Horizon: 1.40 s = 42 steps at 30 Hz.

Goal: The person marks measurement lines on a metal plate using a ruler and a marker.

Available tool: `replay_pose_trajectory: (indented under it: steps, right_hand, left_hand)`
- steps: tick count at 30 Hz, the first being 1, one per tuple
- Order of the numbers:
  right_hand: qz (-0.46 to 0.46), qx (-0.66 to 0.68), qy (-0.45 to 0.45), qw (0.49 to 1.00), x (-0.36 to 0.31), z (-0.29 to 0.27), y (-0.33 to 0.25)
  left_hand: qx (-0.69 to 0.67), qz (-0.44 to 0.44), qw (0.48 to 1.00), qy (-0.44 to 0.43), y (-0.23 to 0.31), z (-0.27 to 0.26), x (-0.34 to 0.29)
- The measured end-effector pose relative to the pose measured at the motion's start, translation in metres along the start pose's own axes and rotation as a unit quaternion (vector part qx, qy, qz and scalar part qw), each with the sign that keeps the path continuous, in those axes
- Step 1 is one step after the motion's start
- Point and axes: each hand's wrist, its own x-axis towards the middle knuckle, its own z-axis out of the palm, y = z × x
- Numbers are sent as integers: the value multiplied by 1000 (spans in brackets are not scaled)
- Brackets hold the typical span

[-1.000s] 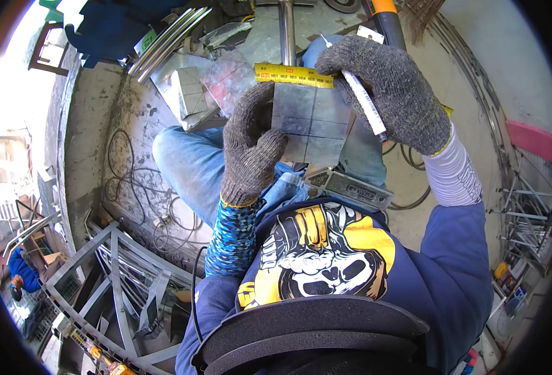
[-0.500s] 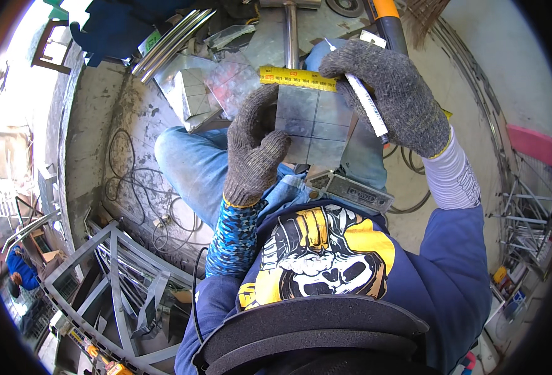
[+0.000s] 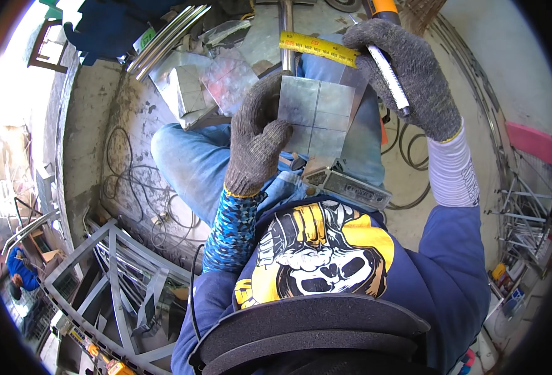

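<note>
My left hand (image 3: 258,137), in a grey knit glove, is closed on the left edge of a square metal plate (image 3: 316,109). Dark lines cross the plate's shiny face. My right hand (image 3: 407,78), gloved alike, is closed round a white marker (image 3: 388,76) that slants across its fingers. From the same hand a strip of yellow tape measure (image 3: 318,49) sticks out to the left, above the plate and apart from it. The tape's case is hidden. A grey metal tool or block (image 3: 351,187) with a long slot lies at my lap.
Sheet offcuts (image 3: 229,81) and shiny metal tubes (image 3: 170,40) lie ahead on the left. A metal tube (image 3: 287,34) and an orange-and-black handle (image 3: 385,15) are at the far side. Black cable (image 3: 129,175) loops over the floor. A grey metal frame (image 3: 116,281) stands at lower left.
My right hand has moved up and right with the marker and tape measure, lifting the tape off the plate's top edge. My left hand still holds the plate, which has shifted slightly.
</note>
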Motion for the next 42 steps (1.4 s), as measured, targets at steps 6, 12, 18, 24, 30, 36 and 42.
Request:
replay_pose_trajectory:
  steps: [6,12,18,24,30,36,42]
  right_hand:
    - [13,17,-8,1000,5,-8,-4]
    - [37,38,22,998,2,-3,-8]
    - [53,70,23,996,0,-1,-7]
    - [-24,43,41,998,0,1,-2]
    - [28,17,15,999,-2,0,-1]
    - [2,3,27,1000,-4,1,2]
    - [13,17,39,999,-7,-1,7]
  left_hand:
    - [-25,-3,1000,5,-4,0,7]
    - [-28,-4,999,20,-7,1,8]
    - [-24,-15,1000,2,-5,-1,6]
    - [-50,-21,998,10,-12,-2,5]
    - [-49,-54,997,-8,-15,-4,7]
    - [-30,-83,996,-19,-20,-5,10]
    - [-59,-70,995,-28,-26,-3,13]
